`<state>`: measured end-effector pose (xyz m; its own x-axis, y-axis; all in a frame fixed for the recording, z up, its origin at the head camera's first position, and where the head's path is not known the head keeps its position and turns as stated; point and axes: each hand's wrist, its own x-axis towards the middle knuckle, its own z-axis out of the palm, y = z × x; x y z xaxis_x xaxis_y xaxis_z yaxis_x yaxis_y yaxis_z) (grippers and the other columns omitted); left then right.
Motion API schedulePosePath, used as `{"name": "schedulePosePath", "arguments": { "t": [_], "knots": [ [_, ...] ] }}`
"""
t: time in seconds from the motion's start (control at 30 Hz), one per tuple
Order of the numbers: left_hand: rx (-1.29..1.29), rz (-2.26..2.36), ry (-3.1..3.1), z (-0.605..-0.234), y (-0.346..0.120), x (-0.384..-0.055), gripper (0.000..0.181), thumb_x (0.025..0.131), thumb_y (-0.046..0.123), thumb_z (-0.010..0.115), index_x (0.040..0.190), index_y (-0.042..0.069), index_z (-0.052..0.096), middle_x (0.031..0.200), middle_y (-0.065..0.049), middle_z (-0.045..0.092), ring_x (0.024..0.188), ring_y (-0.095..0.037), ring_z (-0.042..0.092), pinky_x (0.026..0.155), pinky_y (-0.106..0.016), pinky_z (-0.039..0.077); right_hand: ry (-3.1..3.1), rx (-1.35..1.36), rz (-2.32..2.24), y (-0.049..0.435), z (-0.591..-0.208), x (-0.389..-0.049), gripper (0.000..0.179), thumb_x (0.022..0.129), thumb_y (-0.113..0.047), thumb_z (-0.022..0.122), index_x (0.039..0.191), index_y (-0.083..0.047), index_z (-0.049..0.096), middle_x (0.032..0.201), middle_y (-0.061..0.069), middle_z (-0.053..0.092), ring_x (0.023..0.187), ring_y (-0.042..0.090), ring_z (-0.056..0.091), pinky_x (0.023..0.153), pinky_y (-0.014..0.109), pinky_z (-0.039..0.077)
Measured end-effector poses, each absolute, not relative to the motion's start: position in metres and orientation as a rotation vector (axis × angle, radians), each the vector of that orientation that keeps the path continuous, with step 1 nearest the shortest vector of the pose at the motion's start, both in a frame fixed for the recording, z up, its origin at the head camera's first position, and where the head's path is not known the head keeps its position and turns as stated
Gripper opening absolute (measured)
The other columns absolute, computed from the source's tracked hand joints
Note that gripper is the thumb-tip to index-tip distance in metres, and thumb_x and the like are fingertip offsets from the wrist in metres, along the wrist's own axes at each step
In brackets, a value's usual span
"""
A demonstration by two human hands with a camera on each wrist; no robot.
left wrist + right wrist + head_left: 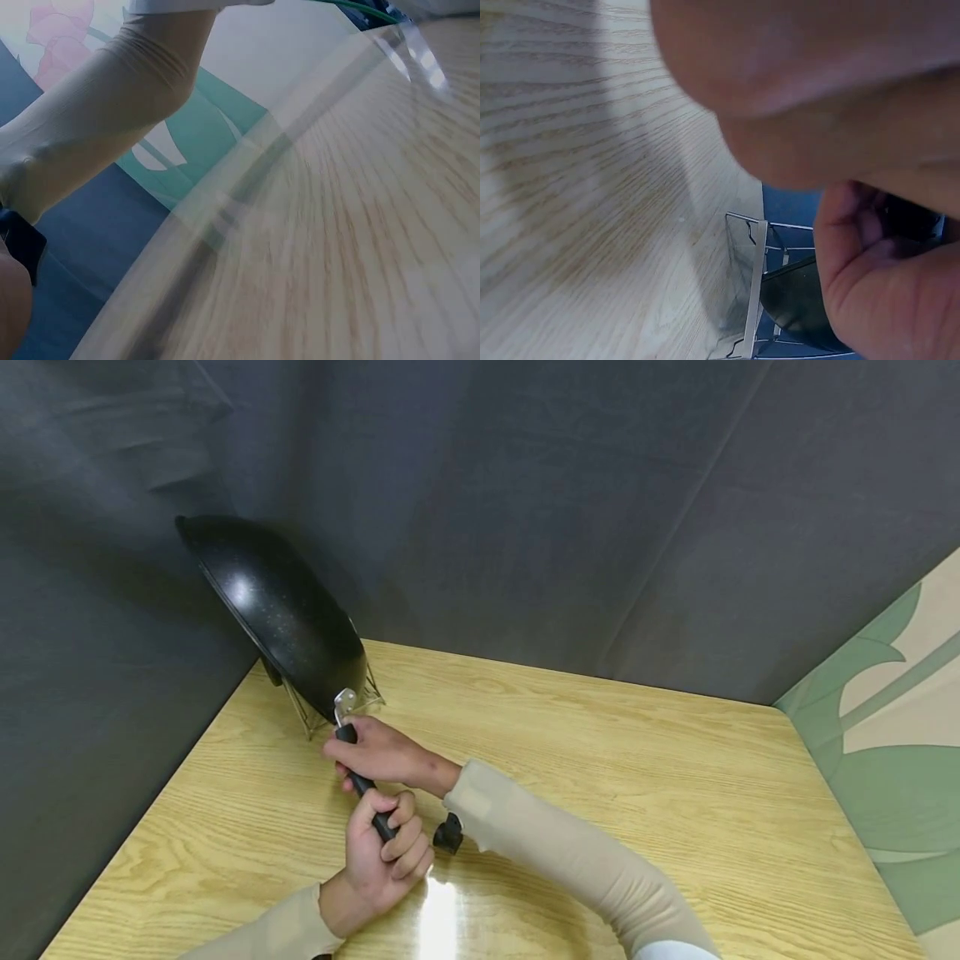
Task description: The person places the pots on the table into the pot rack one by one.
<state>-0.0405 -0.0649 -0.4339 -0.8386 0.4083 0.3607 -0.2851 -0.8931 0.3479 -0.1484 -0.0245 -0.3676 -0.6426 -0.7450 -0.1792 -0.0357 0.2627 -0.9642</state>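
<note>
A black wok (277, 602) stands tilted at the far left, its rounded underside facing me and its rim to the upper left. Its lower part is at a wire rack (756, 285), seen also in the head view. The wok's black handle (362, 783) slopes down toward me from a metal bracket (344, 700). My right hand (382, 750) grips the handle just below that bracket. Lower down, my left hand (390, 852) curls its fingers and thumb round the handle's end. In the right wrist view, fingers hide part of the wok (802, 300).
The wood-grain table (637, 793) meets a dark curtain (525, 510) at the back and left. A panel with green leaf shapes (900, 777) borders its right side. A small black device (448, 833) sits by my right wrist.
</note>
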Motion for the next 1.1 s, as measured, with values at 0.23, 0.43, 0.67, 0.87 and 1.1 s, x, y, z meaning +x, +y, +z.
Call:
{"name": "schedulePosePath", "arguments": {
  "t": [0.23,0.43,0.67,0.87,1.1],
  "knots": [
    [0.536,2.685,0.586,-0.441,-0.068,-0.043,0.028,0.099,0.016,0.019,0.077,0.017,0.034,0.052,0.007,0.026,0.04,-0.007,0.028,0.038,-0.026,0.016,1.926,-0.862,-1.382,-0.015,-0.373,-0.151,0.007,0.103,-0.017,0.057,0.103,-0.011,0.056,0.07,0.005,0.064,0.056,0.016,0.063,0.055,0.026,0.052],
    [0.383,2.607,0.813,-0.446,-0.077,-0.046,0.031,0.101,0.014,0.02,0.08,0.019,0.042,0.055,0.008,0.037,0.045,-0.008,0.041,0.044,-0.024,0.032,2.048,-0.938,-1.251,-0.005,-0.375,-0.152,0.027,0.103,-0.033,0.063,0.119,-0.012,0.057,0.082,0.005,0.072,0.068,0.015,0.068,0.062,0.026,0.051],
    [0.178,2.458,1.013,-0.447,-0.089,-0.05,0.023,0.109,0.016,0.028,0.09,0.013,0.042,0.066,0.004,0.049,0.06,-0.016,0.05,0.064,-0.031,0.043,2.109,-1.011,-1.122,0.01,-0.374,-0.154,0.031,0.106,-0.043,0.057,0.117,-0.015,0.055,0.085,0.003,0.073,0.072,0.012,0.068,0.063,0.026,0.049],
    [0.023,2.385,1.245,-0.449,-0.097,-0.05,0.008,0.105,0.009,0.044,0.098,0.012,0.045,0.074,-0.001,0.055,0.07,-0.017,0.06,0.074,-0.034,0.054,2.174,-1.048,-1.075,0.014,-0.375,-0.154,0.03,0.104,-0.039,0.063,0.114,-0.011,0.062,0.08,-0.003,0.068,0.067,0.015,0.063,0.061,0.024,0.048],
    [0.142,2.13,1.761,-0.45,-0.112,-0.048,0.019,0.105,0.014,0.057,0.111,-0.003,0.052,0.092,-0.011,0.063,0.077,-0.022,0.068,0.073,-0.035,0.059,2.177,-1.012,-1.086,0.016,-0.377,-0.153,0.03,0.102,-0.039,0.066,0.113,-0.012,0.066,0.083,-0.006,0.069,0.071,0.016,0.065,0.062,0.024,0.048]
  ]
}}
